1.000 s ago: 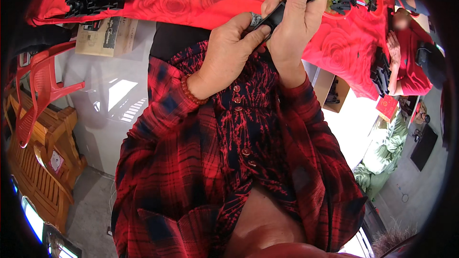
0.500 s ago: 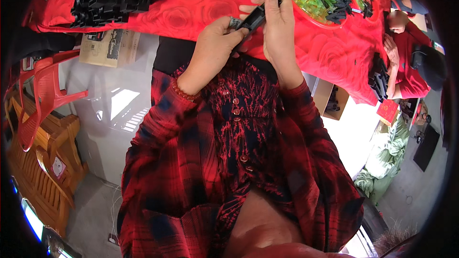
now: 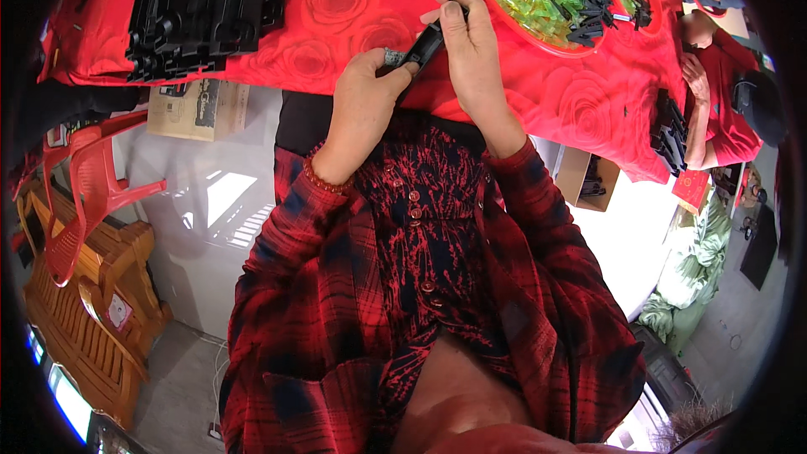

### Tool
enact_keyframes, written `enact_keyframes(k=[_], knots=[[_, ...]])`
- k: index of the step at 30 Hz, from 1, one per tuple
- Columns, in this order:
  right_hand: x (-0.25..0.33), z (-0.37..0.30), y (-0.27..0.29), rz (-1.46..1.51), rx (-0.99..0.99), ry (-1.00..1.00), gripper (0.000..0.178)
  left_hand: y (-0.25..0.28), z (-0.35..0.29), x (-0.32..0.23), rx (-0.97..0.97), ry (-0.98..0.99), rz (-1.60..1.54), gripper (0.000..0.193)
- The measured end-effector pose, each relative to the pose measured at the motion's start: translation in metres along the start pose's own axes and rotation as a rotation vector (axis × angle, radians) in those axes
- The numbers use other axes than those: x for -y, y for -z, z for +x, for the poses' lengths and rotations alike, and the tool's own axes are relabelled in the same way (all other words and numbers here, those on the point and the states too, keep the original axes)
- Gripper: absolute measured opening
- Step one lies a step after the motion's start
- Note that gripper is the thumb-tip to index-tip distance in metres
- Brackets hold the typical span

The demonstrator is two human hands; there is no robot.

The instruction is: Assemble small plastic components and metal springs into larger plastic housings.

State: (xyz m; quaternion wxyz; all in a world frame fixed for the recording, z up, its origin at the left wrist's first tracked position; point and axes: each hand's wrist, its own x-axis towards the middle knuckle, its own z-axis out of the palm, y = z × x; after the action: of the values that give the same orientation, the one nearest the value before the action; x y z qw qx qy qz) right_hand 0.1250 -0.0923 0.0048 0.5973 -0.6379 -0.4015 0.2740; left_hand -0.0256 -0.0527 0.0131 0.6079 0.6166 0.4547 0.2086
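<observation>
From the hands, a counter covered in red rose-patterned cloth spreads upward and to both sides. On it, at 9 o'clock, lie stacked black parts; at 2 o'clock, a red basin holds green and black pieces. Below the counter's edge, towards 8 o'clock, a cardboard box carries dark printed lettering. Far off at 4 o'clock, a red box shows gold markings. The left hand grips the lower end of a slim black part, the right hand its upper end, tilted towards 1 o'clock.
</observation>
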Motion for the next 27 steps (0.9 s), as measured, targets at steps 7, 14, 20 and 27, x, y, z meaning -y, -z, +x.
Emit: enact_keyframes(k=[7,14,20,27], knots=[[-0.006,0.015,0.0,0.0,-0.02,0.02,0.027,0.002,0.015,-0.007,-0.035,-0.1,0.184,0.026],[0.007,0.043,0.029,-0.624,-0.138,0.296,0.03,0.015,0.036,-0.024,-0.151,-0.394,0.603,0.023],[0.0,0.064,0.06,-0.662,-0.116,0.454,0.021,0.009,0.057,-0.015,-0.07,-0.311,0.486,0.027],[-0.002,0.063,0.078,-0.87,-0.221,0.393,0.015,0.006,0.054,-0.022,-0.088,-0.224,0.54,0.029]])
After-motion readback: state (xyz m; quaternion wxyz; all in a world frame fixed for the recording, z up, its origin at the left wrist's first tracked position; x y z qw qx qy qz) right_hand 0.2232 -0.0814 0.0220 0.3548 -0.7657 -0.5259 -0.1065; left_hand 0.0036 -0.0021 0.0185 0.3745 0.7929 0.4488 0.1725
